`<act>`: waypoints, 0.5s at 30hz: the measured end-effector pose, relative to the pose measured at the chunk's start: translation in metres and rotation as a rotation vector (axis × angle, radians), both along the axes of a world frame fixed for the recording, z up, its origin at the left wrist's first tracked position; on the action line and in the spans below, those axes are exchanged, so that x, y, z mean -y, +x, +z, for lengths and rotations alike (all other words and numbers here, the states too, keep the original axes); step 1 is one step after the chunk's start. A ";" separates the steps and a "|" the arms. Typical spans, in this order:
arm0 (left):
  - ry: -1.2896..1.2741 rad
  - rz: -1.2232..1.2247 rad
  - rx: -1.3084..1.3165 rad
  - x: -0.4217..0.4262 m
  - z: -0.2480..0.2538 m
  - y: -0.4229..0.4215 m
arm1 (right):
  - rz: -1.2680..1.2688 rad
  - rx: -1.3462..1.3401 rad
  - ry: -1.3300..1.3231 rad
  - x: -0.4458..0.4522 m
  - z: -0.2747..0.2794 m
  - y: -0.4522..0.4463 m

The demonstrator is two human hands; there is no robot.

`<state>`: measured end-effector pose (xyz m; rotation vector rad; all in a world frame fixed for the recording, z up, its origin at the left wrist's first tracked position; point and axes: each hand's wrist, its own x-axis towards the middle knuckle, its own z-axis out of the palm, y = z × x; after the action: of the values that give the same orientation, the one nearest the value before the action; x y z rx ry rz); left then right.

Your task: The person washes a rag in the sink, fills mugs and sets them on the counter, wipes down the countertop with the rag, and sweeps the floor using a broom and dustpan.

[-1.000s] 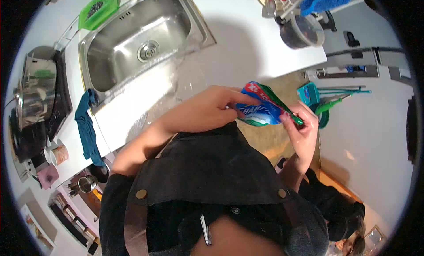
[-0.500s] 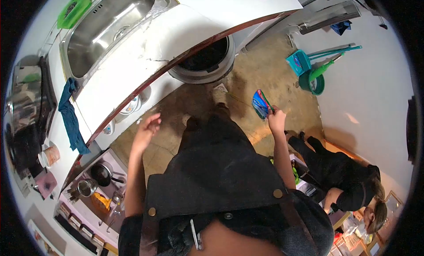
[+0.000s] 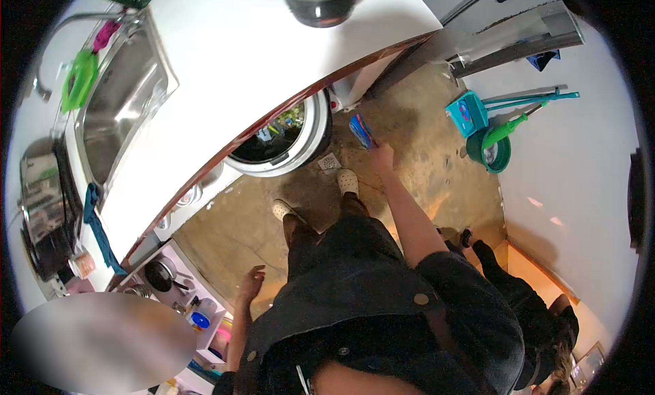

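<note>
My right hand (image 3: 383,157) is closed on one end of a blue plastic packet (image 3: 360,130) with some red on it. It holds the packet out over the floor, to the right of a large round bin (image 3: 318,125) and apart from it. Litter (image 3: 290,124) shows inside the bin, whose far side is hidden under the counter edge. My left hand (image 3: 252,284) hangs low at my side with loosely bent fingers and holds nothing.
A white counter (image 3: 225,74) with a steel sink (image 3: 116,108) runs along the left; a dark pot (image 3: 321,6) stands on it. By the right wall are a teal dustpan (image 3: 467,114) and a green bucket (image 3: 497,156). Another person (image 3: 518,306) is behind at right.
My right hand has carried the packet forward and left, nearer the bin. My left hand has dropped back toward my side. My view has shifted, and the litter in the bin now shows.
</note>
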<state>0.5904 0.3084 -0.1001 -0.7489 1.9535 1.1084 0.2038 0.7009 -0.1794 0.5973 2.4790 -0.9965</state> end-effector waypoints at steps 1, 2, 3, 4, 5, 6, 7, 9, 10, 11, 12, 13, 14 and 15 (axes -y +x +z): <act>0.016 0.013 -0.039 -0.020 0.011 -0.018 | 0.051 -0.024 0.005 0.000 -0.021 -0.014; 0.014 0.031 -0.049 -0.040 0.025 -0.040 | 0.111 -0.052 0.008 0.003 -0.037 -0.030; 0.012 0.056 -0.054 -0.058 0.041 -0.060 | 0.098 -0.067 0.020 0.008 -0.045 -0.044; 0.007 0.085 -0.056 -0.071 0.049 -0.069 | 0.088 -0.079 0.030 0.015 -0.050 -0.054; 0.010 0.115 -0.055 -0.078 0.049 -0.070 | 0.079 -0.092 0.037 0.023 -0.055 -0.065; 0.011 0.146 -0.057 -0.084 0.053 -0.074 | 0.036 -0.081 0.017 0.031 -0.061 -0.076; 0.011 0.177 -0.059 -0.091 0.057 -0.077 | -0.006 -0.067 -0.003 0.040 -0.067 -0.086; -0.024 0.173 0.011 -0.094 0.062 -0.072 | -0.066 -0.073 0.017 0.058 -0.072 -0.104; -0.036 0.177 0.000 -0.093 0.060 -0.064 | -0.081 -0.096 0.053 0.068 -0.070 -0.114; -0.051 0.188 -0.012 -0.092 0.060 -0.055 | -0.090 -0.119 0.086 0.079 -0.076 -0.123; -0.083 0.188 0.012 -0.090 0.059 -0.046 | 0.052 -0.178 0.113 0.084 -0.079 -0.133; -0.114 0.194 0.036 -0.088 0.058 -0.040 | 0.196 -0.242 0.137 0.085 -0.095 -0.144; -0.145 0.205 0.061 -0.088 0.060 -0.034 | 0.164 -0.288 0.052 0.092 -0.107 -0.155; -0.156 0.217 0.027 -0.091 0.063 -0.030 | 0.134 -0.328 -0.034 0.095 -0.122 -0.162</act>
<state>0.5602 0.3991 -0.0367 -1.0762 1.9873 1.0727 0.0418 0.6056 -0.3017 0.2679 2.7337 -1.1597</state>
